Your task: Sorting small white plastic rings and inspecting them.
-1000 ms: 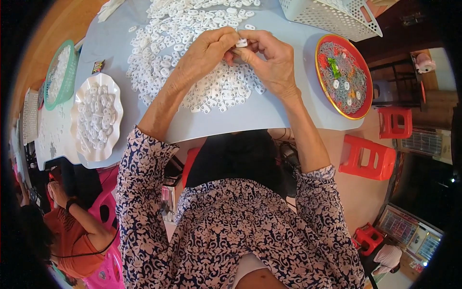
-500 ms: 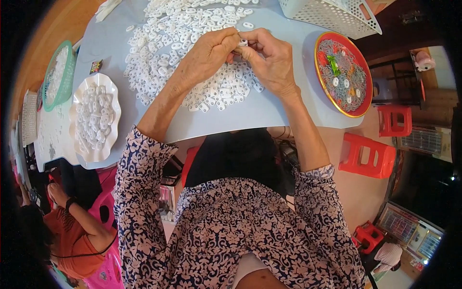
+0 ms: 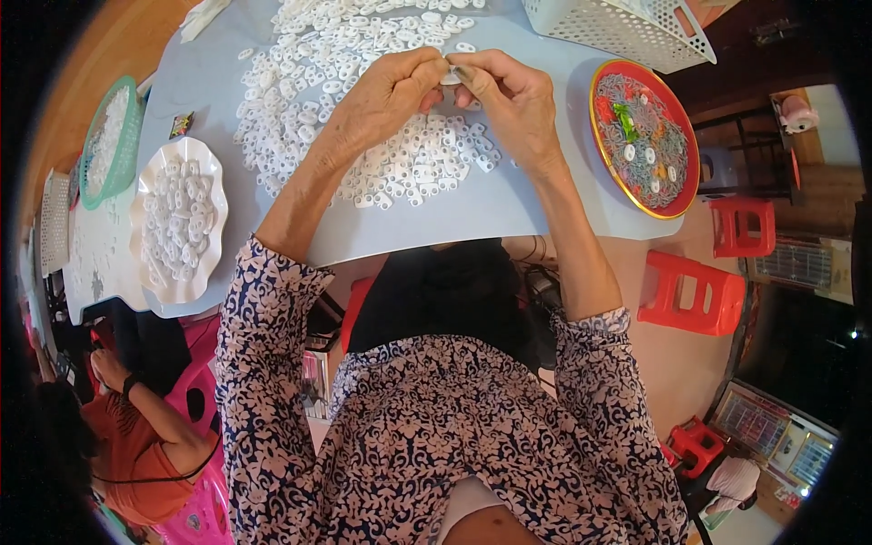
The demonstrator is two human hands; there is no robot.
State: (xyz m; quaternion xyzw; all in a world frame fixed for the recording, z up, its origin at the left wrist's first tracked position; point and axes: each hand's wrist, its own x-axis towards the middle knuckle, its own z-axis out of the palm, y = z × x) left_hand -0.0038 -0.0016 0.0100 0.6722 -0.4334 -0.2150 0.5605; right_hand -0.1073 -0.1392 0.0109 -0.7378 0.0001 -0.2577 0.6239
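Observation:
Over the far part of the table my left hand (image 3: 392,91) and my right hand (image 3: 516,102) meet fingertip to fingertip. Pinched between them is a small white plastic piece (image 3: 450,78), mostly covered by my fingers. Both hands are closed on it, the right thumb pressing from the near side. Beneath and around them spreads a heap of small oval white plastic pieces (image 3: 300,113), many with two holes. Right of my hands sits a red bowl (image 3: 688,186) with a gold rim, full of thin grey wiry bits with a few white pieces on top.
To the left stand a scalloped white dish (image 3: 218,222) of white pieces and a green basket (image 3: 127,150). A small colourful wrapper (image 3: 182,124) lies nearby. A perforated white basket (image 3: 618,41) is at the far right. Red stools (image 3: 692,292) stand rightward; another person (image 3: 150,427) sits at lower left.
My hands have shifted slightly, and the right thumb and fingers have turned over the white piece, hiding more of it. The rest looks the same apart from a slight view shift.

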